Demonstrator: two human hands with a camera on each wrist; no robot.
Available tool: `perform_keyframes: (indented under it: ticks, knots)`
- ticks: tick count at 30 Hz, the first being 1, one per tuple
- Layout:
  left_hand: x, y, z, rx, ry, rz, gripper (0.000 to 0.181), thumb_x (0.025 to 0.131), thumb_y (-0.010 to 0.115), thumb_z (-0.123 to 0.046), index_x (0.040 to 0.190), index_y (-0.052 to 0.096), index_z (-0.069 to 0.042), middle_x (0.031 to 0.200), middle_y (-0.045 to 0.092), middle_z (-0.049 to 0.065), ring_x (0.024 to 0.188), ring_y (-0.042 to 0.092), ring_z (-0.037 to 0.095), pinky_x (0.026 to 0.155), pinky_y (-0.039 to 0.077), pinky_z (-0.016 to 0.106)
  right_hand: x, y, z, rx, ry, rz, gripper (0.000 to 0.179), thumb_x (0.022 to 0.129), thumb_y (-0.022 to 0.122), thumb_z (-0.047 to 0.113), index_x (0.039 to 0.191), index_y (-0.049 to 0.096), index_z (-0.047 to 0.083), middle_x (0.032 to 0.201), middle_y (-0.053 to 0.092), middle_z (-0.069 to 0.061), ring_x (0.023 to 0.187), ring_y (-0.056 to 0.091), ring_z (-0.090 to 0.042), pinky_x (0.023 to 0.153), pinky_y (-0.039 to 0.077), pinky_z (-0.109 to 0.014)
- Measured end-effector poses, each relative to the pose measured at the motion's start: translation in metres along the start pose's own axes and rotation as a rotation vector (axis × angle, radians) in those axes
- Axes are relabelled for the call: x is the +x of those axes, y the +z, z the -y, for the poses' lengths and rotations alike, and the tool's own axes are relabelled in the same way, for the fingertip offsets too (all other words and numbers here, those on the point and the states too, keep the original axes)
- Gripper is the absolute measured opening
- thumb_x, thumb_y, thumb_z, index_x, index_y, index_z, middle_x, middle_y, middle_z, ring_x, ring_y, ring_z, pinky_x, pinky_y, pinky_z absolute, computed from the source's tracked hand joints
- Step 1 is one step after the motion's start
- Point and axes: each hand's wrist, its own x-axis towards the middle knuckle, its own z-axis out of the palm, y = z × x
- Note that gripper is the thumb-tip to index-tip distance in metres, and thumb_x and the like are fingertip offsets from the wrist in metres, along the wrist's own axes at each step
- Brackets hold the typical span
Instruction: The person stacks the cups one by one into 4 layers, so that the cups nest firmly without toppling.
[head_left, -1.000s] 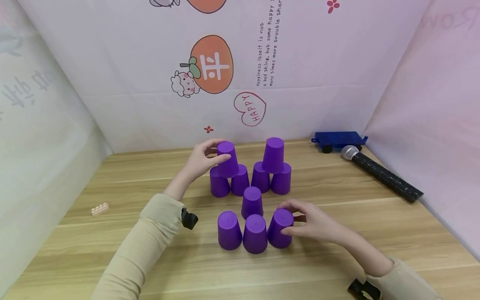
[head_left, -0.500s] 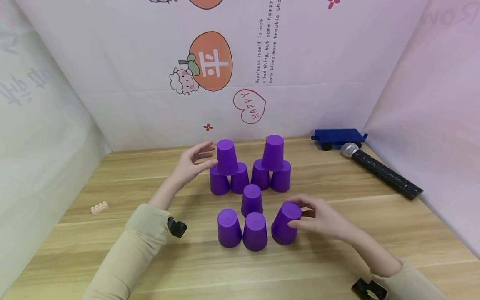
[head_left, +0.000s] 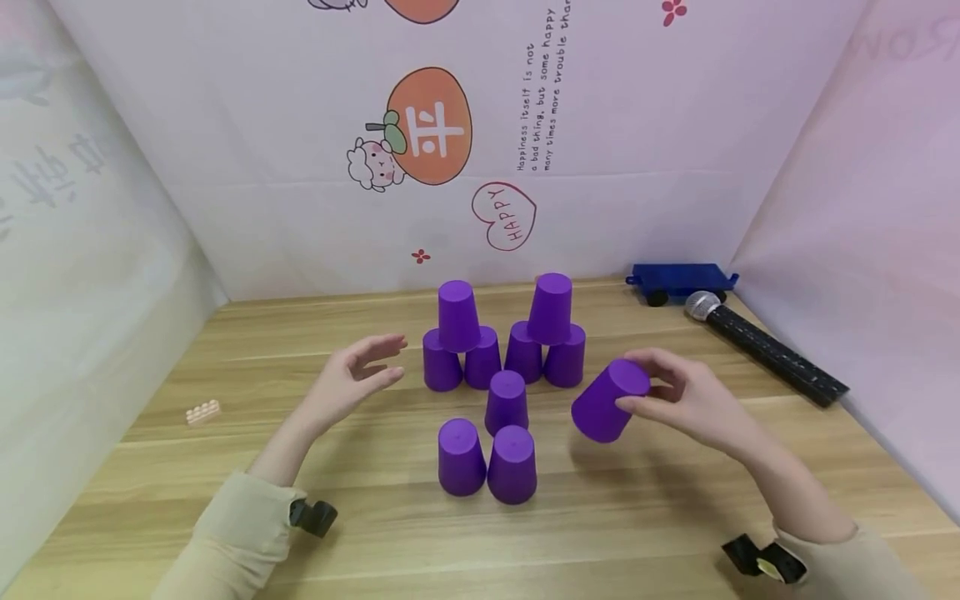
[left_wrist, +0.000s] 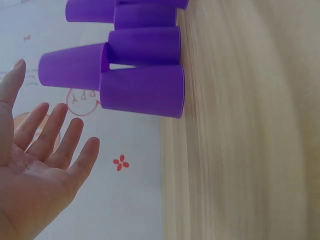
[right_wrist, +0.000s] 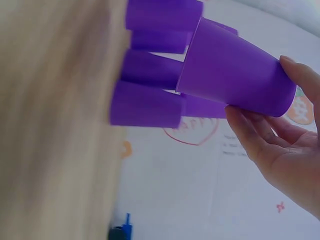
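Observation:
My right hand (head_left: pixel 693 404) pinches a purple cup (head_left: pixel 606 408) near its closed end, thumb on one side and fingers on the other. That cup is tilted, upside down and off the table. With fingers spread and nothing in it, my left hand (head_left: pixel 351 383) hovers left of the cups. Two small stacks stand at the back, each with one upside-down cup bridging two below: a left top cup (head_left: pixel 458 317) and a right top cup (head_left: pixel 551 308). In front of them stand a single middle cup (head_left: pixel 507 405) and two front cups (head_left: pixel 461 458) side by side.
A black microphone (head_left: pixel 765 346) lies at the right, its head by a blue toy flatbed wagon (head_left: pixel 681 282). On the left sits a small pale toy brick (head_left: pixel 202 412). Printed white cloth (head_left: pixel 300 225) walls in the wooden table (head_left: pixel 360 533) at the back and sides.
My left hand has let go of the left top cup and drawn back toward the lower left. My right hand has lifted the right front cup off the table, up and rightward.

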Motion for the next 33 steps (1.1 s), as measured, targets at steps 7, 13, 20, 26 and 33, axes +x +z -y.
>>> perform_keyframes:
  ticks: [7, 13, 20, 26, 33]
  knots:
    - [-0.021, 0.014, -0.006, -0.019, 0.008, 0.045, 0.047, 0.087, 0.067, -0.016, 0.129, 0.052, -0.003, 0.132, 0.055, 0.018, 0.123, 0.052, 0.027, 0.103, 0.045, 0.044, 0.015, -0.016, 0.021, 0.005, -0.012, -0.033, 0.04, 0.082, 0.07, 0.002, 0.119, 0.054, -0.003, 0.106, 0.061, 0.009, 0.093, 0.064, -0.002, 0.077, 0.057, -0.018]
    - [-0.033, 0.031, -0.01, 0.004, 0.059, 0.106, 0.045, 0.086, 0.068, -0.015, 0.128, 0.054, -0.005, 0.13, 0.058, 0.013, 0.118, 0.056, 0.019, 0.104, 0.044, 0.047, 0.043, -0.028, 0.042, -0.059, 0.035, -0.025, 0.042, 0.084, 0.071, 0.014, 0.121, 0.054, 0.004, 0.109, 0.062, -0.001, 0.095, 0.063, -0.003, 0.077, 0.056, -0.018]
    - [-0.04, 0.046, -0.012, -0.009, 0.089, 0.168, 0.049, 0.084, 0.07, -0.015, 0.129, 0.053, -0.006, 0.13, 0.058, 0.011, 0.122, 0.053, 0.026, 0.104, 0.043, 0.048, 0.086, -0.034, 0.062, -0.095, 0.067, -0.019, 0.043, 0.084, 0.072, 0.022, 0.122, 0.057, 0.01, 0.107, 0.066, -0.004, 0.095, 0.063, -0.005, 0.078, 0.054, -0.016]
    - [-0.042, 0.056, -0.011, -0.009, 0.086, 0.2, 0.053, 0.081, 0.074, -0.016, 0.129, 0.052, -0.006, 0.13, 0.056, 0.01, 0.123, 0.052, 0.03, 0.103, 0.043, 0.05, 0.127, -0.03, 0.072, -0.097, 0.055, 0.027, 0.044, 0.083, 0.073, 0.023, 0.122, 0.058, 0.009, 0.112, 0.065, -0.007, 0.102, 0.062, -0.012, 0.09, 0.054, -0.026]
    - [-0.041, 0.065, -0.012, -0.065, 0.068, 0.21, 0.057, 0.079, 0.076, -0.014, 0.128, 0.051, -0.001, 0.129, 0.056, 0.014, 0.121, 0.052, 0.032, 0.103, 0.044, 0.049, 0.164, -0.021, 0.078, -0.167, 0.045, 0.124, 0.044, 0.081, 0.074, 0.023, 0.12, 0.059, 0.009, 0.114, 0.063, -0.009, 0.106, 0.062, -0.024, 0.094, 0.048, -0.039]
